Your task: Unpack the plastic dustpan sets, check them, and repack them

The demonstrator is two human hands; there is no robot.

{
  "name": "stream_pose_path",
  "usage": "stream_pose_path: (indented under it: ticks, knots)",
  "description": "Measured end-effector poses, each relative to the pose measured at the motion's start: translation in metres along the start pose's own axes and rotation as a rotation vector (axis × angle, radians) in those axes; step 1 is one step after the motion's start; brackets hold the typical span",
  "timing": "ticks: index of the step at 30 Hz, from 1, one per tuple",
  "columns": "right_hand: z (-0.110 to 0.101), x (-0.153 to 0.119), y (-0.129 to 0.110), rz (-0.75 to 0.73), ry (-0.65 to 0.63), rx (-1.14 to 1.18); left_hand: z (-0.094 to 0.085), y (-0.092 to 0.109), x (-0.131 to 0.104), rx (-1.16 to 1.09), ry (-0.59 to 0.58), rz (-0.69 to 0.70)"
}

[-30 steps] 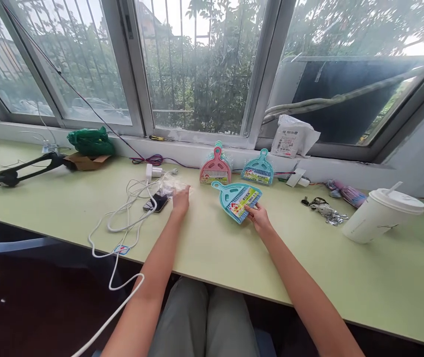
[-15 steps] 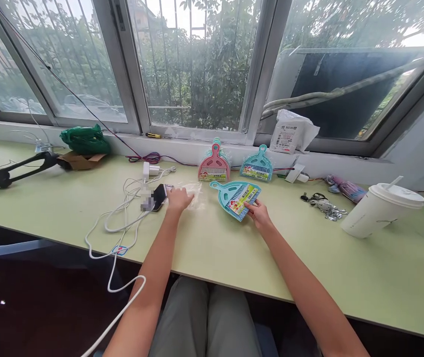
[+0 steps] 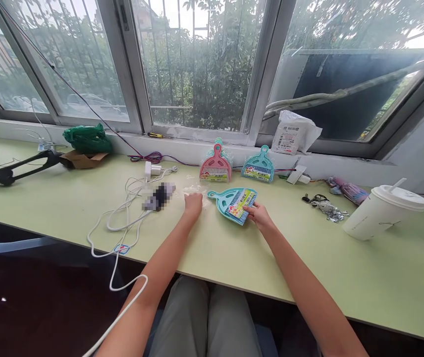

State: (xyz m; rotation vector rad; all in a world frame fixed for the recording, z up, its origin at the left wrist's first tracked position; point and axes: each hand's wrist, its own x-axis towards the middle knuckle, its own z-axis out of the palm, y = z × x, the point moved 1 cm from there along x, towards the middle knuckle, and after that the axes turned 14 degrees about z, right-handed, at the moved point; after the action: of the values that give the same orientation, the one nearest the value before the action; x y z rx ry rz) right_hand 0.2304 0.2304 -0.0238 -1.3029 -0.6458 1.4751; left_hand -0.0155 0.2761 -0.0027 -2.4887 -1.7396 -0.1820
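Note:
My right hand (image 3: 259, 216) grips a turquoise dustpan and brush set (image 3: 234, 204) by its broad end, with the thumb over the printed yellow-green label. The dustpan's looped handle points left, and blue bristles show beside the label. To its left, my left hand (image 3: 193, 204) is closed, knuckles up, at a thin clear plastic bag (image 3: 194, 189). Its fingertips are mostly hidden, but they appear to pinch the bag. Behind, a stack of pink dustpan sets (image 3: 215, 163) leans upright against the sill, beside a turquoise dustpan set (image 3: 258, 164) standing the same way.
White cables (image 3: 125, 218) and a blurred-out phone-like object (image 3: 159, 196) lie left. A white adapter (image 3: 152, 170), green bag (image 3: 87, 138) and black frame (image 3: 22, 167) sit farther off. Keys (image 3: 319, 202) and a lidded paper cup (image 3: 383, 213) stand right. A white package (image 3: 293, 133) rests on the sill.
My left hand has moved right, away from the phone-like object, and its fingers have drawn in. The held dustpan set has shifted slightly left and down with my right hand.

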Motion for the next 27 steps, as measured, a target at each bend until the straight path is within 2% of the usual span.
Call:
stream_pose_path:
  ticks: [5, 16, 18, 21, 24, 27]
  knots:
    - [-0.003, 0.006, 0.002, 0.006, 0.072, 0.075, -0.003, 0.005, -0.003, -0.017, 0.036, 0.007]
    - [0.011, -0.006, 0.006, -0.027, -0.072, -0.005, -0.005, 0.008, -0.005, -0.113, 0.124, -0.018]
    - [0.012, -0.006, 0.007, -0.035, -0.073, -0.005, -0.004, 0.006, -0.004, -0.151, 0.176, -0.028]
    - [0.013, -0.007, 0.008, -0.049, -0.047, 0.011, -0.003, 0.002, -0.003, -0.26, 0.313, -0.028]
    - [0.016, -0.009, 0.008, -0.065, -0.041, 0.047, -0.003, 0.003, -0.001, -0.392, 0.472, 0.05]
    - [0.02, -0.013, 0.008, -0.074, -0.081, 0.066, -0.002, 0.01, 0.0, -0.518, 0.566, 0.183]
